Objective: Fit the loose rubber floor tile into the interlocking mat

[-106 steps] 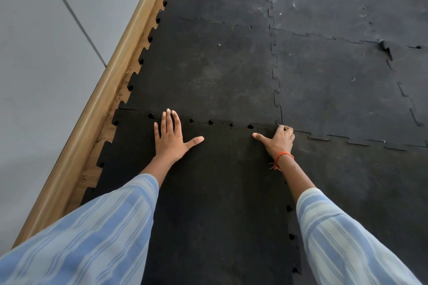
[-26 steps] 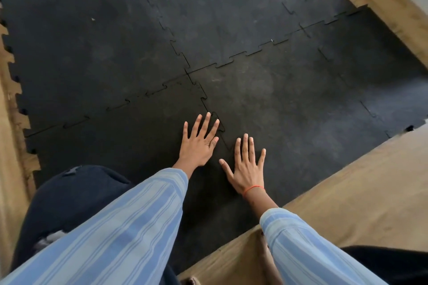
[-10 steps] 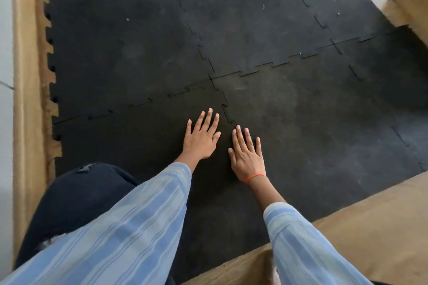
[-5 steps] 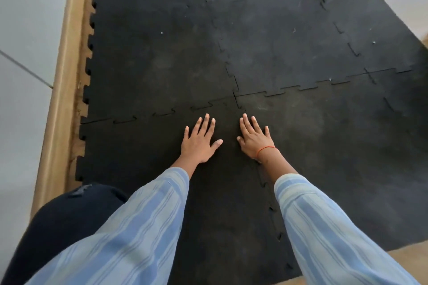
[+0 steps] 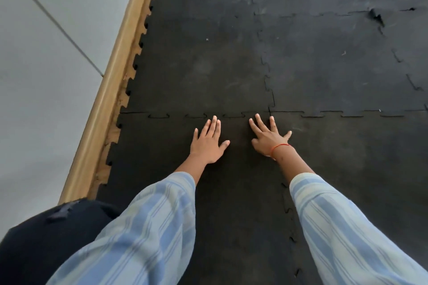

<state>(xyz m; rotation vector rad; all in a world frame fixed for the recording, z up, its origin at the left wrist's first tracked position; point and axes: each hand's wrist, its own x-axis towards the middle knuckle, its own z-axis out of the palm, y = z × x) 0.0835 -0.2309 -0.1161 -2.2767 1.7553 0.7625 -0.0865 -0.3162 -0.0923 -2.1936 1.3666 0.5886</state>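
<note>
Loose tile lying at near-left corner of mat, beside wooden edging. Left hand pressing flat on tile, fingers together, holding nothing. Right hand splayed wide, empty, fingertips reaching far corner where seams are meeting. Far seam looking mostly seated; right-hand seam showing small gaps nearer person. Advising: be pressing tab by tab, palms directly over joint, working toward near edge.
</note>
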